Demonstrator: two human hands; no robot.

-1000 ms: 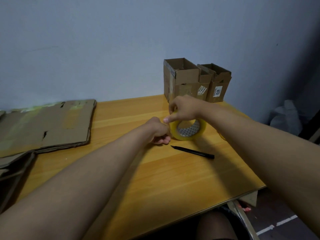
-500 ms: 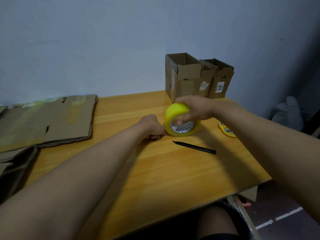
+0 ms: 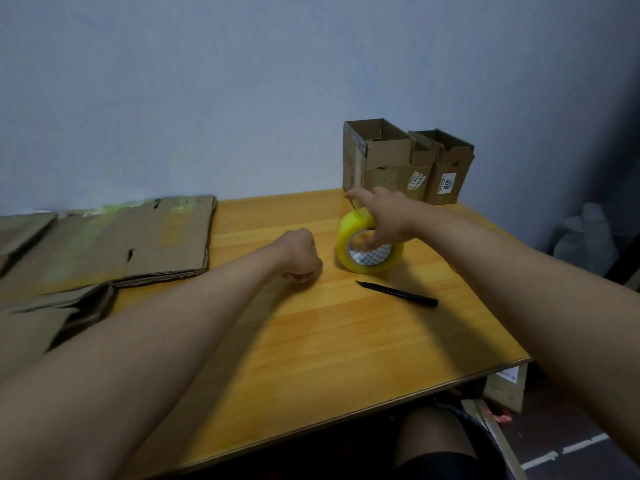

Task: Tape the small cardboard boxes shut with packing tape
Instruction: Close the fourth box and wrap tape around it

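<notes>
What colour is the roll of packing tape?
The tape roll is yellow; the head view shows it.

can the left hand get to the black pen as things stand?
Probably yes. The left hand rests fisted on the table, holding nothing visible; the black pen lies just to its right, with bare tabletop between. The tape roll sits behind that path.

Wooden table (image 3: 311, 341) against blue-grey wall (image 3: 207, 81)
</notes>
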